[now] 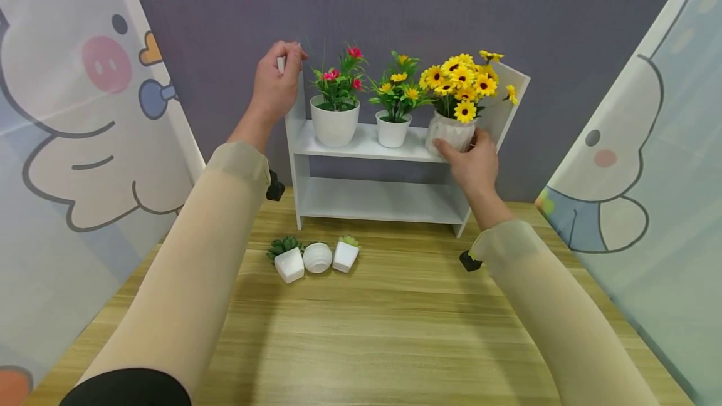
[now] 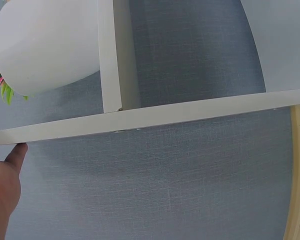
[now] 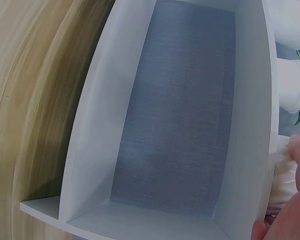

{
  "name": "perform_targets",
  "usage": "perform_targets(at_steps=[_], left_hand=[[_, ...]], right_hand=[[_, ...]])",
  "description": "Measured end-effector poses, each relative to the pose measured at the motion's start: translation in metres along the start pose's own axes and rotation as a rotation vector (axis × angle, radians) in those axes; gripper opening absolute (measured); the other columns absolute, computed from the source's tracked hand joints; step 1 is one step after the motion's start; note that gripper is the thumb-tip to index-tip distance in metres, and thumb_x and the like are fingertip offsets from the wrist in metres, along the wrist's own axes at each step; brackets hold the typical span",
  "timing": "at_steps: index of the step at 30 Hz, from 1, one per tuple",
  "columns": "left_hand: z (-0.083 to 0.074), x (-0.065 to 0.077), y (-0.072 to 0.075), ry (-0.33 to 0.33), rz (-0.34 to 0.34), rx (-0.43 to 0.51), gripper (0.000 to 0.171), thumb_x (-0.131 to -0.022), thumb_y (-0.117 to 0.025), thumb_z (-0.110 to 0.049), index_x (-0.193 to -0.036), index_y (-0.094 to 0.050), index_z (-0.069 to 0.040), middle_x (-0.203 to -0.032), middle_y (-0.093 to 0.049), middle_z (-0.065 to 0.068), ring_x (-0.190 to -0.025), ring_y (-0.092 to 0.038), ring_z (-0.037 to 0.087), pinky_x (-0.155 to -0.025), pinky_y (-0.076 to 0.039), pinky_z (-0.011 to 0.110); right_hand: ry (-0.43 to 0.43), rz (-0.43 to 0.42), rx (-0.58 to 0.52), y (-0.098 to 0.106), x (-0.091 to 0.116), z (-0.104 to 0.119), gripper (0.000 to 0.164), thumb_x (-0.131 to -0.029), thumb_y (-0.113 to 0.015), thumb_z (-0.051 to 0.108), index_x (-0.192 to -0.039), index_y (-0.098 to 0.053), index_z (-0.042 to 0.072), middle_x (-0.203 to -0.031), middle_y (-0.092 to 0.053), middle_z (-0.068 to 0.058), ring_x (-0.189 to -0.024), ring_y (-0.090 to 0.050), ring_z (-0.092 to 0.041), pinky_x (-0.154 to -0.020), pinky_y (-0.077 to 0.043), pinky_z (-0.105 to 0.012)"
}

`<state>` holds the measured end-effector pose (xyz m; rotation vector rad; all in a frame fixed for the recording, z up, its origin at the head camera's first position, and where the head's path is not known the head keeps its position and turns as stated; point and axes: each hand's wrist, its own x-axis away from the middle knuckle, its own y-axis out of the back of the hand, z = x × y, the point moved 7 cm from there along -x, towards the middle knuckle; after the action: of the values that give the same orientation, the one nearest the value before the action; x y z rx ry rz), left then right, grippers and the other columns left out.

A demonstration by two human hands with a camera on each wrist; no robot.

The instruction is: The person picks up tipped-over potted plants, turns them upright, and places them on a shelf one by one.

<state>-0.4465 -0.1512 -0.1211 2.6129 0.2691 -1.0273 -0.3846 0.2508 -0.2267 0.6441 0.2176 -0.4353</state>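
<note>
My right hand point(image 1: 476, 158) grips the ribbed white pot point(image 1: 448, 133) of yellow daisy-like flowers point(image 1: 462, 83), at the right end of the white shelf's upper board point(image 1: 361, 146). Thumb and fingers lie on either side of that pot; its far side is hidden. At the upper left, my left hand point(image 1: 277, 80) holds the top of the shelf's left side panel point(image 2: 155, 116), fingers bent over its edge. In the left wrist view only part of this hand shows, touching the panel. A white pot with red flowers point(image 1: 335, 124) and a smaller yellow-flowered pot point(image 1: 393, 130) stand upright between my hands.
Below, the lower shelf board point(image 1: 378, 199) holds nothing visible. On the wooden table point(image 1: 383, 331), three small white succulent pots lie in front of the shelf: a left one point(image 1: 290, 265), a round one point(image 1: 318, 258) and a right one point(image 1: 345, 257). Cartoon-printed panels point(image 1: 609, 143) flank the table.
</note>
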Motion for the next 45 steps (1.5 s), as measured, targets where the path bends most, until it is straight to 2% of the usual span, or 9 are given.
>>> perform_targets(at_steps=[4,8,12,18,28,32,40,42,45], left_hand=[[0.001,0.000,-0.001,-0.012,0.000,0.003,0.039,-0.118,-0.049,-0.038,-0.119,-0.066,-0.002,-0.106,-0.054,-0.011,-0.139,-0.055,0.013,-0.105,-0.045,0.027],[0.001,0.000,-0.002,-0.022,0.001,0.004,0.040,-0.117,-0.050,-0.038,-0.120,-0.065,-0.001,-0.104,-0.053,-0.012,-0.133,-0.055,0.014,-0.096,-0.043,0.027],[0.002,-0.001,-0.001,-0.020,0.004,-0.002,0.037,-0.117,-0.050,-0.038,-0.116,-0.066,-0.004,-0.105,-0.054,-0.010,-0.145,-0.053,0.011,-0.108,-0.045,0.027],[0.002,-0.002,-0.001,-0.010,0.010,0.001,0.037,-0.117,-0.051,-0.038,-0.117,-0.066,-0.004,-0.118,-0.061,0.006,-0.155,-0.047,0.008,-0.125,-0.040,0.028],[0.002,-0.002,-0.001,-0.008,0.015,-0.011,0.037,-0.117,-0.050,-0.038,-0.115,-0.066,-0.005,-0.130,-0.063,0.010,-0.156,-0.046,0.007,-0.129,-0.035,0.027],[0.003,-0.002,-0.001,-0.006,0.014,-0.008,0.034,-0.117,-0.050,-0.038,-0.107,-0.064,-0.009,-0.137,-0.064,0.009,-0.156,-0.046,0.006,-0.130,-0.034,0.027],[0.004,-0.003,-0.001,-0.032,-0.006,0.016,0.033,-0.117,-0.052,-0.035,-0.106,-0.065,-0.007,-0.118,-0.062,0.000,-0.155,-0.048,0.009,-0.128,-0.036,0.025],[0.004,-0.003,-0.001,-0.033,-0.007,0.022,0.032,-0.117,-0.052,-0.035,-0.107,-0.065,-0.008,-0.115,-0.061,-0.001,-0.155,-0.048,0.009,-0.128,-0.036,0.026],[0.004,-0.003,-0.002,-0.017,-0.004,0.016,0.032,-0.117,-0.052,-0.036,-0.109,-0.066,-0.009,-0.125,-0.064,0.005,-0.156,-0.048,0.008,-0.128,-0.036,0.026]], right_hand=[[-0.021,0.012,-0.018,-0.002,-0.002,-0.004,0.101,-0.097,-0.075,0.065,-0.169,-0.034,0.007,-0.168,-0.048,-0.017,-0.150,-0.052,-0.037,-0.123,-0.046,-0.054],[-0.019,0.010,-0.017,-0.004,-0.005,-0.005,0.101,-0.097,-0.074,0.066,-0.170,-0.033,0.008,-0.168,-0.048,-0.017,-0.151,-0.051,-0.038,-0.123,-0.045,-0.054],[-0.010,0.006,-0.018,-0.006,-0.007,-0.006,0.100,-0.098,-0.073,0.066,-0.169,-0.035,0.008,-0.167,-0.050,-0.017,-0.150,-0.052,-0.038,-0.123,-0.045,-0.055],[0.004,0.008,-0.016,-0.007,-0.009,-0.004,0.097,-0.099,-0.072,0.065,-0.169,-0.035,0.009,-0.167,-0.050,-0.016,-0.151,-0.052,-0.037,-0.124,-0.045,-0.054],[-0.009,0.032,-0.045,-0.006,-0.008,-0.005,0.098,-0.100,-0.073,0.062,-0.171,-0.032,0.010,-0.172,-0.045,-0.016,-0.154,-0.049,-0.036,-0.125,-0.045,-0.053],[-0.005,0.032,-0.056,-0.005,-0.004,-0.005,0.098,-0.099,-0.075,0.058,-0.171,-0.031,0.008,-0.173,-0.043,-0.016,-0.157,-0.047,-0.036,-0.126,-0.044,-0.052],[0.031,0.027,-0.153,-0.003,0.024,-0.011,0.106,-0.101,-0.077,0.051,-0.175,-0.015,0.007,-0.179,-0.025,-0.016,-0.164,-0.033,-0.033,-0.132,-0.035,-0.049],[0.072,-0.006,-0.186,-0.004,0.037,-0.013,0.098,-0.102,-0.076,0.049,-0.172,-0.022,0.006,-0.175,-0.030,-0.017,-0.159,-0.038,-0.031,-0.127,-0.040,-0.047],[0.139,-0.021,-0.239,-0.013,0.059,-0.019,0.080,-0.104,-0.076,0.039,-0.162,-0.035,0.002,-0.163,-0.040,-0.019,-0.145,-0.050,-0.032,-0.113,-0.048,-0.040]])
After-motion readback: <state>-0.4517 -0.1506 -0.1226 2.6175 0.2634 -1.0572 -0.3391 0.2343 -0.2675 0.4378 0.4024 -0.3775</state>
